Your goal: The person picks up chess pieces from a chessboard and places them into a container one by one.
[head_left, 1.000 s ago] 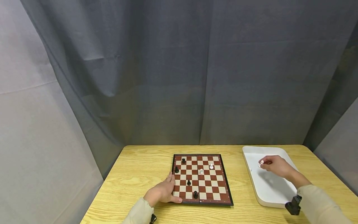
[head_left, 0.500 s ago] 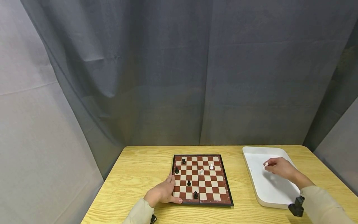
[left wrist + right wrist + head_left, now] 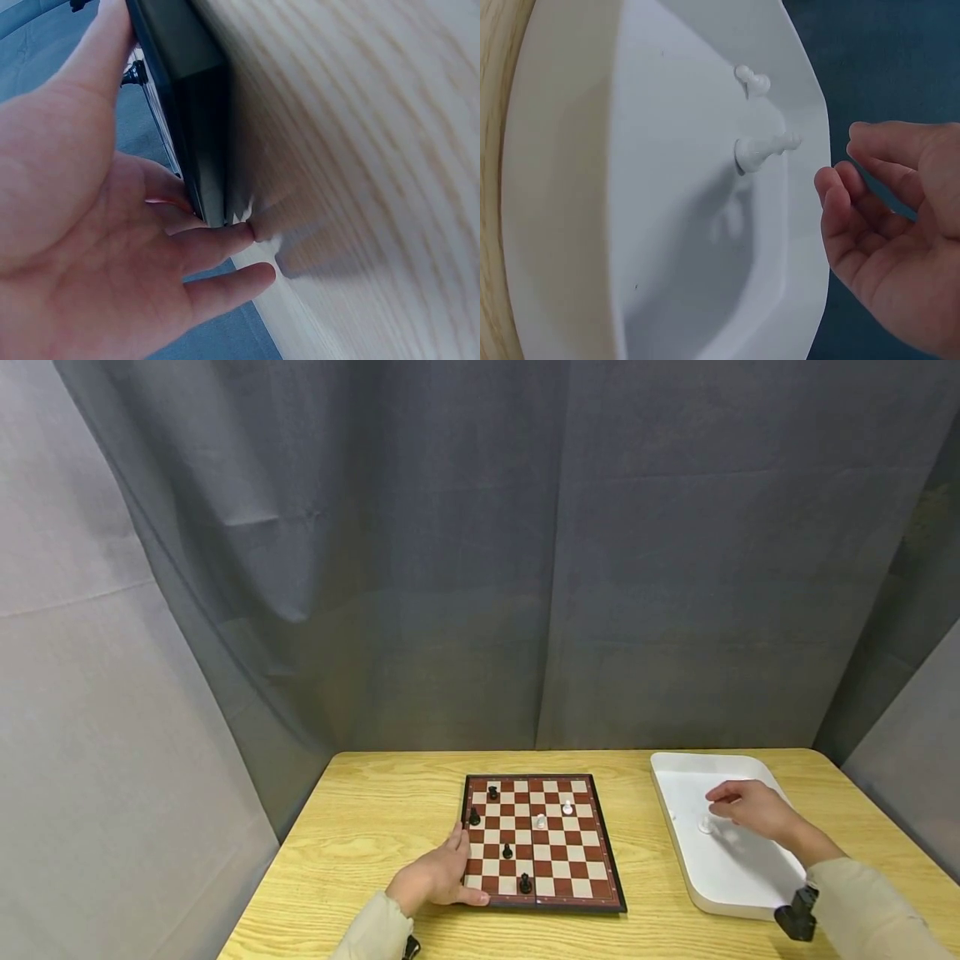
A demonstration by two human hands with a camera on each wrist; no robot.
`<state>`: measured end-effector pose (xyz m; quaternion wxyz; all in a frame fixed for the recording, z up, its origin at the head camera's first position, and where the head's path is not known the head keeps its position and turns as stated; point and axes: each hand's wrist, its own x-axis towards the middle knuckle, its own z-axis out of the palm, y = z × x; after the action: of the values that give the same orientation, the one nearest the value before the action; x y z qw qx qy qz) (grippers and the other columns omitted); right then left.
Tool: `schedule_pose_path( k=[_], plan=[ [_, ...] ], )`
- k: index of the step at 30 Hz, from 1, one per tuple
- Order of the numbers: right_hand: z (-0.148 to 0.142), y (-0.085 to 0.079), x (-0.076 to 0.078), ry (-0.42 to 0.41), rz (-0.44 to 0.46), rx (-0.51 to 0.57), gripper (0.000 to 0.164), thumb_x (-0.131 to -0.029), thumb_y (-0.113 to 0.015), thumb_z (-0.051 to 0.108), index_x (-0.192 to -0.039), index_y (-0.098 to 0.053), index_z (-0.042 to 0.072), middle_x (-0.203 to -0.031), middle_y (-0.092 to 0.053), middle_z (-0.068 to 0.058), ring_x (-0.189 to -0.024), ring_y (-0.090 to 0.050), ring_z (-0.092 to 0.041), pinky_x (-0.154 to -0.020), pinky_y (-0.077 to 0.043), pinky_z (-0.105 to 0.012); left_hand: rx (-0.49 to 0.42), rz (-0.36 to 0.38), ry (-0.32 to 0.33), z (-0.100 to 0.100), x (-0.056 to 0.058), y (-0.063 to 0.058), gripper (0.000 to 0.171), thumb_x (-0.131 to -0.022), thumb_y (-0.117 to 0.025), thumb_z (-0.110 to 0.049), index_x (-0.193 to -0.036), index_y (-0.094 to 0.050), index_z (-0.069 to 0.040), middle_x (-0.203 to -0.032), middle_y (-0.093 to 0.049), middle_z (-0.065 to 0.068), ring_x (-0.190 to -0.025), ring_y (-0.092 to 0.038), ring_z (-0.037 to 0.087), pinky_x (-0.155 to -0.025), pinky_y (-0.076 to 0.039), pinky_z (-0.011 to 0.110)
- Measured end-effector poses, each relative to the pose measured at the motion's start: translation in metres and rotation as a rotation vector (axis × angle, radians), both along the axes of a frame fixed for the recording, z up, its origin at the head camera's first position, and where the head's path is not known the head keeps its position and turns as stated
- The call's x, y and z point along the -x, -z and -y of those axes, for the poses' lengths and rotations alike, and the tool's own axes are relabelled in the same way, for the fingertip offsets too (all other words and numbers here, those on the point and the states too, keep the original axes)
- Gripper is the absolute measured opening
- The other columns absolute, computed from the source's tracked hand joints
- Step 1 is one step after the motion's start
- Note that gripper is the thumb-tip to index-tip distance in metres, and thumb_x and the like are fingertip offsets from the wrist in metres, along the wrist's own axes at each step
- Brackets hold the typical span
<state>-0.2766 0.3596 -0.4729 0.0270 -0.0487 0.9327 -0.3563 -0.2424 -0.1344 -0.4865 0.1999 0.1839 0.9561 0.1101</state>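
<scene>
My left hand [image 3: 442, 870] rests against the left edge and near corner of a brown-and-cream chessboard [image 3: 551, 906], its fingers mostly straight. In the left wrist view the fingers touch the board's dark side [image 3: 196, 142]. Above the white tray [image 3: 738, 893], my right hand [image 3: 753, 808] is relaxed and holds nothing. Just below its fingertips a white chess piece [image 3: 706, 825] stands upright on the tray floor. The right wrist view shows that standing piece [image 3: 763, 151] apart from the fingers, with a smaller white pawn [image 3: 753, 81], seemingly on its side, near it.
Several black chess pieces, among them a near one [image 3: 525, 883], stand on the board's left half. Two white pieces stand on its right half, one a pawn [image 3: 567, 807]. A wooden table [image 3: 360, 827] carries everything, and a dark grey curtain [image 3: 450, 610] hangs behind.
My right hand has moved slightly right and let go of the white chess piece it was pinching; that piece now stands in the tray. My left hand stays on the board.
</scene>
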Motion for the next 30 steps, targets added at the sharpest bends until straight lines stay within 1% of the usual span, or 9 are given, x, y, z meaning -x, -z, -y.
schedule_pose_path(
  k=[6,10,17,22,26,30],
  plan=[
    [0.016,-0.005,0.004,-0.017,-0.024,-0.009,0.027,-0.088,-0.067,0.013,-0.105,-0.065,-0.007,-0.091,-0.065,-0.008,-0.079,-0.058,-0.019,-0.064,-0.050,-0.030,0.002,-0.007,0.003,0.001,0.000,0.000,0.108,-0.076,-0.066,-0.059,-0.149,-0.018,0.004,-0.156,-0.007,0.019,-0.137,-0.027,0.032,-0.103,-0.038,0.039],
    [0.031,-0.007,0.006,-0.047,-0.053,-0.007,0.023,-0.087,-0.068,0.011,-0.104,-0.066,-0.005,-0.089,-0.065,-0.006,-0.078,-0.057,-0.017,-0.063,-0.049,-0.030,0.004,-0.010,0.000,0.001,0.000,-0.001,0.108,-0.076,-0.066,-0.059,-0.149,-0.018,0.004,-0.156,-0.007,0.019,-0.137,-0.027,0.031,-0.102,-0.038,0.038],
    [0.060,-0.014,0.009,-0.117,-0.099,0.020,0.020,-0.087,-0.067,0.009,-0.102,-0.067,-0.003,-0.090,-0.065,-0.007,-0.079,-0.059,-0.019,-0.063,-0.050,-0.032,0.016,-0.016,0.004,0.000,0.000,-0.001,0.108,-0.076,-0.066,-0.060,-0.149,-0.018,0.003,-0.156,-0.007,0.019,-0.137,-0.028,0.031,-0.102,-0.039,0.038],
    [0.078,-0.013,0.014,-0.159,-0.120,0.028,0.019,-0.086,-0.067,0.008,-0.102,-0.067,-0.003,-0.093,-0.065,-0.010,-0.082,-0.060,-0.021,-0.065,-0.051,-0.032,0.020,-0.006,0.001,-0.001,0.000,-0.001,0.108,-0.076,-0.065,-0.061,-0.149,-0.018,0.002,-0.156,-0.007,0.018,-0.137,-0.029,0.031,-0.101,-0.040,0.037],
    [0.091,-0.010,0.019,-0.168,-0.116,0.037,0.021,-0.085,-0.068,0.008,-0.103,-0.067,-0.004,-0.092,-0.065,-0.009,-0.082,-0.060,-0.021,-0.066,-0.051,-0.031,0.029,-0.007,0.001,-0.001,0.000,0.000,0.108,-0.075,-0.065,-0.061,-0.149,-0.018,0.002,-0.156,-0.007,0.018,-0.137,-0.028,0.031,-0.102,-0.039,0.038],
    [0.104,-0.008,0.023,-0.185,-0.110,0.048,0.022,-0.085,-0.068,0.007,-0.103,-0.067,-0.005,-0.094,-0.065,-0.012,-0.082,-0.060,-0.022,-0.065,-0.051,-0.032,0.042,-0.011,0.002,-0.001,0.001,0.000,0.108,-0.075,-0.065,-0.061,-0.149,-0.019,0.002,-0.156,-0.007,0.018,-0.137,-0.028,0.031,-0.101,-0.039,0.038]
  ],
)
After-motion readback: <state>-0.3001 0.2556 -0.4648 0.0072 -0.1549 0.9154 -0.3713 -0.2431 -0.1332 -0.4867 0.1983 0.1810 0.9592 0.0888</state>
